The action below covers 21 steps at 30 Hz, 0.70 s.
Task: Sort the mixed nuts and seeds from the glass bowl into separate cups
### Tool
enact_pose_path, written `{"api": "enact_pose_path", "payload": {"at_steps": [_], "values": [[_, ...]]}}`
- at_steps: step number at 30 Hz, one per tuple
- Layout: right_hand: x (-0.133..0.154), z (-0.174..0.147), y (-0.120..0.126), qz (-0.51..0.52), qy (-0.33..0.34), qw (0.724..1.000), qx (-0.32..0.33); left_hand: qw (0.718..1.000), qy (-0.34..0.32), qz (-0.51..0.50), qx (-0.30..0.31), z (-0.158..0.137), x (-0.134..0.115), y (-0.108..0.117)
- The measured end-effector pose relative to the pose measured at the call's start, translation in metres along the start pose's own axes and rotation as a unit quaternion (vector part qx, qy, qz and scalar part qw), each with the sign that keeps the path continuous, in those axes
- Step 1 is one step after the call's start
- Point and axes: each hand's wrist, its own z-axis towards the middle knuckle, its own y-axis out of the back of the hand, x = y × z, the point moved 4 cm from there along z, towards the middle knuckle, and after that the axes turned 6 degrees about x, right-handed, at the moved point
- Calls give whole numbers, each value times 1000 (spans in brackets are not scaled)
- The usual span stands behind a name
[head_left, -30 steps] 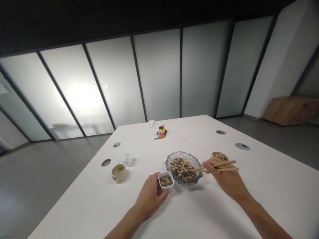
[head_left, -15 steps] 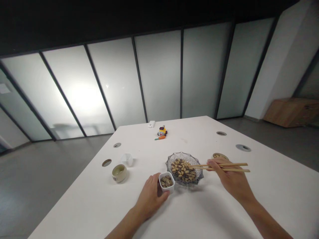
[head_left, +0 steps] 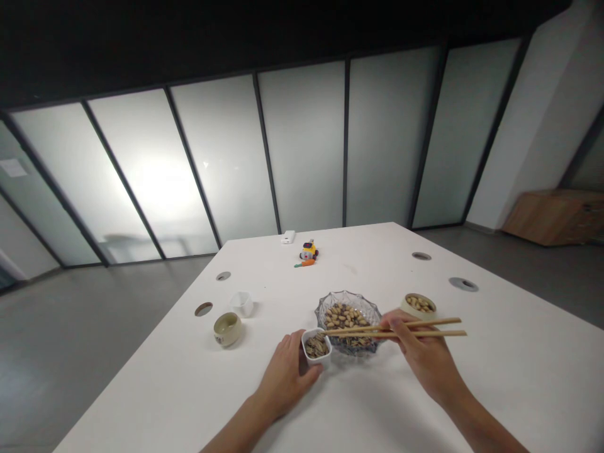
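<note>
My left hand [head_left: 284, 376] curls its fingers and thumb around a small white square cup [head_left: 319, 361] standing on the table. Striped sunflower seeds [head_left: 316, 345] fill much of that cup. In my right hand [head_left: 427, 363] is a pair of wooden chopsticks [head_left: 446, 321]; their tips are at the cup's right rim, and whether they pinch a seed is too small to tell. Beneath the sticks stands a scalloped clear glass bowl [head_left: 370, 299], with pistachios [head_left: 340, 314] and sunflower seeds mixed in it. Just behind my right hand is a beige bowl [head_left: 406, 308] of pistachios.
To the left stand an olive-beige bowl [head_left: 231, 337] and another white cup [head_left: 242, 306]. Farther back on the white table [head_left: 189, 384] are a yellow toy vehicle [head_left: 309, 251], an orange toy carrot [head_left: 306, 263] and a white box-like device [head_left: 288, 237]. Round holes pierce the tabletop.
My right hand has moved left with the chopsticks, whose tips went from inside the glass bowl to the white cup's rim. More of the beige pistachio bowl shows. My left hand keeps its hold.
</note>
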Motion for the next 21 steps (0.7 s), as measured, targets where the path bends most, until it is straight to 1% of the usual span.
{"api": "enact_pose_path", "payload": {"at_steps": [3,5,7,12,14,16,18,21], "values": [[5,-1,-2,-1,-13,1000,20,1000,-1,2,0,0,0,0],[8,-1,0,-16,-8,1000,17,1000,-4,2,1,-1,-1,0],[9,-1,5,-44,-2,999,5,1000,-7,0,0,-1,-2,1],[8,6,24,-117,10,992,-54,1000,-3,1,-5,-1,-1,1],[10,11,30,-144,13,988,-58,1000,-3,2,-6,0,0,0],[16,19,30,-179,22,983,-32,1000,-7,-2,-8,0,1,0],[24,30,26,-222,33,974,18,1000,-15,-6,-12,0,1,-1],[30,47,16,-255,24,963,83,1000,-20,-6,-16,1,1,-2]]}}
